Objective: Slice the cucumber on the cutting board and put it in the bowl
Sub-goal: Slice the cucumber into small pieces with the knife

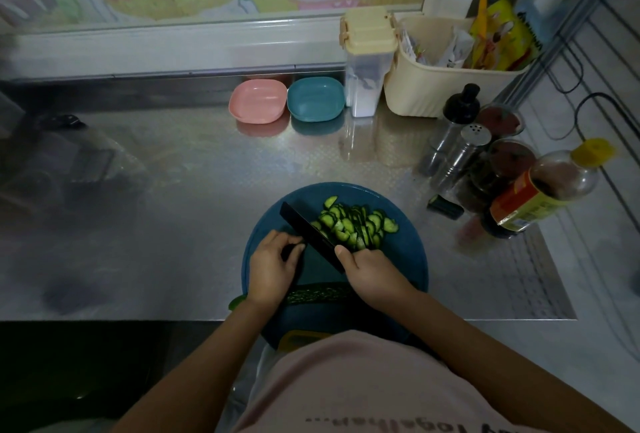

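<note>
A round blue cutting board (pixel 405 259) lies at the counter's near edge. On its far half lies a heap of half-round cucumber slices (pixel 356 221). A black knife (pixel 304 228) slants across the board, its blade against the left side of the heap. My left hand (pixel 272 268) grips the knife's handle. My right hand (pixel 369 268) holds the near end of the cut cucumber, with the thumb beside the blade and the fingers hidden. An uncut cucumber piece (pixel 318 294) lies across the board's near side, partly under my wrists. A pink bowl (pixel 258 100) and a blue bowl (pixel 316 98) stand at the back.
Right of the board stand a sauce bottle (pixel 540 190), shakers (pixel 460 152) and dark jars. A cream basket (pixel 440 86) of packets and a lidded container (pixel 367 62) are at the back right. A dark grater-like tool (pixel 86 162) lies at the left.
</note>
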Tool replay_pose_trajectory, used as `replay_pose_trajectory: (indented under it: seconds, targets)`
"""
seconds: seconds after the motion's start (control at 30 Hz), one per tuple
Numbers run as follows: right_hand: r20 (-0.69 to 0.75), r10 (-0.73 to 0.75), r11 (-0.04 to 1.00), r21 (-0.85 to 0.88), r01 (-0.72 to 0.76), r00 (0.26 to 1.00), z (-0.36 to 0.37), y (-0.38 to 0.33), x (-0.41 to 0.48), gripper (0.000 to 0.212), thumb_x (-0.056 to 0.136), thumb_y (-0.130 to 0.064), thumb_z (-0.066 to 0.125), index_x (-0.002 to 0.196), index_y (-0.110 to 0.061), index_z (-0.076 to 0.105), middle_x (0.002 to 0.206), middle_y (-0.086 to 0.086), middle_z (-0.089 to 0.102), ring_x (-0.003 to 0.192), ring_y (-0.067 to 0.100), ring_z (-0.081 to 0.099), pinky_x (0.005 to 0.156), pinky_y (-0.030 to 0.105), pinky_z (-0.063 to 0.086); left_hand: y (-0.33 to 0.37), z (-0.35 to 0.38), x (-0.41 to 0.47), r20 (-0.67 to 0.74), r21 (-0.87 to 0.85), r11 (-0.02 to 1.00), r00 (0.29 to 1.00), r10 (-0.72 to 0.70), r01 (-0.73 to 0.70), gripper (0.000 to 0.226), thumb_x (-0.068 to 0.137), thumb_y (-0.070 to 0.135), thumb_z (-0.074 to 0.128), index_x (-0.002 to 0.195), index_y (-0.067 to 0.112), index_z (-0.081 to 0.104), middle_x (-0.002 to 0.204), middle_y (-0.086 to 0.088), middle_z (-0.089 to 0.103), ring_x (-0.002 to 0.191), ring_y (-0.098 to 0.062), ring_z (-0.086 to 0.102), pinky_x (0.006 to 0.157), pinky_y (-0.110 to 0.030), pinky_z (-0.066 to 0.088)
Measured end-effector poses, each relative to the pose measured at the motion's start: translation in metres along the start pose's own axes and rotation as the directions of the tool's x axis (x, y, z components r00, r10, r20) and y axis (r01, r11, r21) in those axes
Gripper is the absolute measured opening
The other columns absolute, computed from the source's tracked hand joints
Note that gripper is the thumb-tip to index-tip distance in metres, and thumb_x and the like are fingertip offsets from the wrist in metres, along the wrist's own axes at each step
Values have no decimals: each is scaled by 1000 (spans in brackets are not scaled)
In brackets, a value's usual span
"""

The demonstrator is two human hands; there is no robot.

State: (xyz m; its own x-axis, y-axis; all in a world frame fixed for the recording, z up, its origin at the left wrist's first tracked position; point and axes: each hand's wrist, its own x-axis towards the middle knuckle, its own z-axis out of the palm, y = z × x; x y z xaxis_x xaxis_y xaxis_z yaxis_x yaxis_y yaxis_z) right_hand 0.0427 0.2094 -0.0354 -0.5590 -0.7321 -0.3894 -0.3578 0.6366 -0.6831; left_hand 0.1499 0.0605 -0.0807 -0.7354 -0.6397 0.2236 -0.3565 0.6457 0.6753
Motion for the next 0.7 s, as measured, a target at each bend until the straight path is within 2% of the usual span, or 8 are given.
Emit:
replay_pose_trajectory:
  seconds: [0.13, 0.27, 0.47, 0.6, 0.7]
  targets:
    - [2, 13, 1000, -13, -13, 1000, 1, -4, 2, 62, 101, -45, 22, 52, -11, 40, 54, 5, 43, 60, 26, 48, 60, 33, 35, 1, 0, 1, 6, -7, 1000, 1000, -12, 12, 6, 78, 3, 72, 81, 6, 68, 78, 2, 55, 75, -1, 47, 65, -10, 36]
    - [4, 27, 997, -73, -27, 1000, 2, -10, 5, 62, 101, -45, 22, 52, -11, 41, 55, 4, 44, 51, 17, 42, 58, 30, 33, 3, -2, 0, 10, -13, 1000, 1000, -11, 12, 6, 78, 2, 73, 80, 5, 68, 78, 4, 54, 75, 2, 46, 67, -1, 33]
    - [-19, 31, 998, -47, -31, 999, 5, -3, 5, 63, 100, -46, 23, 51, -10, 41, 52, 5, 43, 52, 21, 45, 57, 33, 37, 2, -3, -2, 32, -24, 1000, 999, 15, -14, 12, 80, 2, 70, 92, 6, 71, 86, 2, 58, 81, 1, 50, 74, -1, 36]
    - [-10, 32, 999, -18, -32, 999, 3, 0, 4, 62, 100, -46, 23, 51, -12, 39, 56, 6, 42, 64, 26, 48, 60, 34, 34, -3, -4, -8, 34, 68, 997, 999, 32, -34, 18, 82, 4, 69, 99, 10, 70, 89, -2, 61, 85, -12, 49, 74, -15, 35]
    - [-2, 27, 1000, 0, -27, 1000, 1, -1, 1, 61, 101, -45, 23, 51, -13, 36, 56, 5, 39, 68, 27, 46, 64, 34, 32, -4, -4, -7, 35, 73, 997, 999, 4, -7, 14, 82, 6, 69, 95, 10, 70, 85, -5, 61, 82, -18, 54, 71, -19, 36]
